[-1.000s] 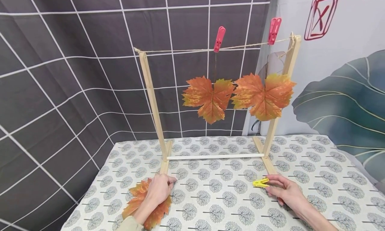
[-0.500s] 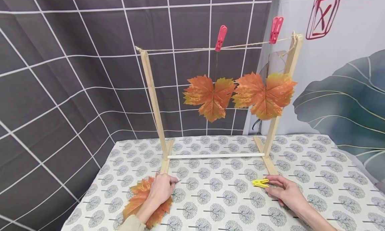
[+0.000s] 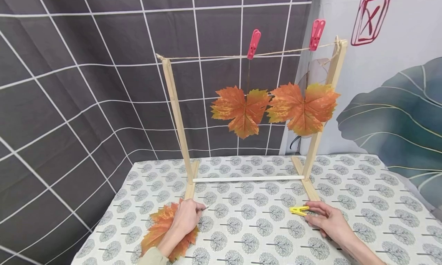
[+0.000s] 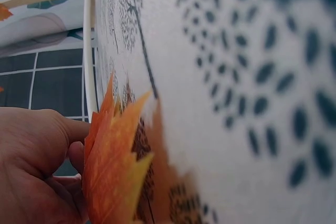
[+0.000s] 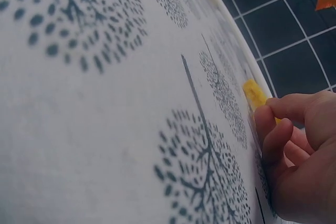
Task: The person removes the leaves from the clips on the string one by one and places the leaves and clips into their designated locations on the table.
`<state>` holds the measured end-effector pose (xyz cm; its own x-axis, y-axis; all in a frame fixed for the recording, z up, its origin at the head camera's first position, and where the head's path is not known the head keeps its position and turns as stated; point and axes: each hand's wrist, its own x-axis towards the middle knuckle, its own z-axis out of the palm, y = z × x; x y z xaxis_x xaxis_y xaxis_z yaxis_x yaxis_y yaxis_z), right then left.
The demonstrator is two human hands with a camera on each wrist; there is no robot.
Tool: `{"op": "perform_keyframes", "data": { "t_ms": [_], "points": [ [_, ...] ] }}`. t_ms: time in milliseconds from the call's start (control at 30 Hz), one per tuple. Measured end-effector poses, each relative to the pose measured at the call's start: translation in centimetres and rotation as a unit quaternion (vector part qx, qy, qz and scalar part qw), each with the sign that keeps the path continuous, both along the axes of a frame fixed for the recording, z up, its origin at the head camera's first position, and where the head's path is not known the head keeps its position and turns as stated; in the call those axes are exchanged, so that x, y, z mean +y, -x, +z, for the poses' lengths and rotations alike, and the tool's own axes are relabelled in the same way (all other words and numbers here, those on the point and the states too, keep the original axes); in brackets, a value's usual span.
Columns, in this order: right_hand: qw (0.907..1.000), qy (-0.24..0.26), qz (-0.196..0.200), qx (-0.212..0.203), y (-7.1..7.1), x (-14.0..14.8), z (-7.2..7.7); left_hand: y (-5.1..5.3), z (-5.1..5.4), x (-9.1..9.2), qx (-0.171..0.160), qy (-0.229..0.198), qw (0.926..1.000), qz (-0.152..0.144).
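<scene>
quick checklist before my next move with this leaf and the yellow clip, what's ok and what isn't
1. Right hand pinches the yellow plastic clothespin: ok.
2. Left hand has the loose orange, jagged-edged leaf by its stem: ok, the tip pokes past the fingers.
3. Thin beige twine has a bare stretch beside the left pale wooden post: ok.
4. Loose leaf up at the twine: not ok, it is down at table level.
5. Clothespin jaws open: cannot tell, too small.
</scene>
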<state>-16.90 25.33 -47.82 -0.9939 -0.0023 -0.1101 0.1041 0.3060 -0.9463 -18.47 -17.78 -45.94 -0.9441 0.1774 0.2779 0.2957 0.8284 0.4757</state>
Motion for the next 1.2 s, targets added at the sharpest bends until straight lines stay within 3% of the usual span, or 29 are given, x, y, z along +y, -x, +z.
{"op": "perform_keyframes", "data": {
  "t_ms": [133,400,600,733,867,1033,1200],
  "points": [
    [0.9999,0.012,-0.003,-0.005,-0.1,0.0,0.0,0.1,0.0,0.0,0.006,0.009,0.9999,0.000],
    [0.9991,0.030,-0.019,-0.024,-0.5,0.2,0.4,0.0,-0.2,-0.1,0.000,-0.025,0.9996,-0.009],
    [0.9994,0.028,-0.007,0.019,-0.2,0.4,1.8,0.5,0.7,0.6,0.023,-0.045,0.9986,-0.015],
    [0.9978,0.042,0.022,0.047,0.2,0.3,3.7,1.0,2.7,1.3,0.022,-0.146,0.9885,-0.033],
    [0.9940,0.042,0.059,0.082,0.9,-0.2,6.0,1.6,5.5,2.2,0.042,-0.243,0.9680,-0.045],
    [0.9874,0.039,0.106,0.111,1.7,-1.0,9.1,2.3,9.3,3.4,0.059,-0.307,0.9484,-0.053],
    [0.9817,0.000,0.119,0.149,2.7,-2.0,12.7,2.9,12.6,4.6,0.073,-0.330,0.9384,-0.075]
  ]
}}
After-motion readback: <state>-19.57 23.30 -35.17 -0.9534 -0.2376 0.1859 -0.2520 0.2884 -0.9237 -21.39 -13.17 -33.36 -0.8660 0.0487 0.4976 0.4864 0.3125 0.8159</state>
